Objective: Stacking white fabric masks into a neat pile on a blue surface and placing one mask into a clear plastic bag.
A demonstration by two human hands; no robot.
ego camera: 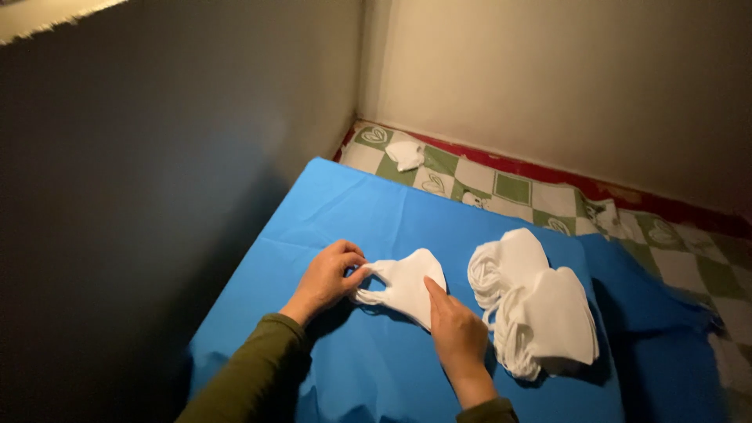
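From the head camera, looking down, a blue sheet fills the middle and lower part of the frame, spread flat with a few creases. On it, just below centre, lies a white face mask, folded flat. The left hand, in an olive-green sleeve that comes up from the bottom edge, pinches the mask's ear loop at its left end, fingers curled shut around the thin band. The right hand comes in from the bottom centre and rests its fingertips on the lower right edge of the mask, pressing it against the sheet; the fingers lie flat rather than clenched, so it touches the mask without gripping it. Just to the right of that hand, in the centre right of the frame, a stack of white masks sits on the sheet, fanned out in two overlapping heaps with their loops bunched on the left side. The stack lies near the single mask but apart from it. Beyond the sheet, toward the upper centre, a green and white checked cloth with a red border runs along the foot of a pale wall, and one more crumpled white mask lies on it close to the corner. A dark wall takes up the left side of the frame.
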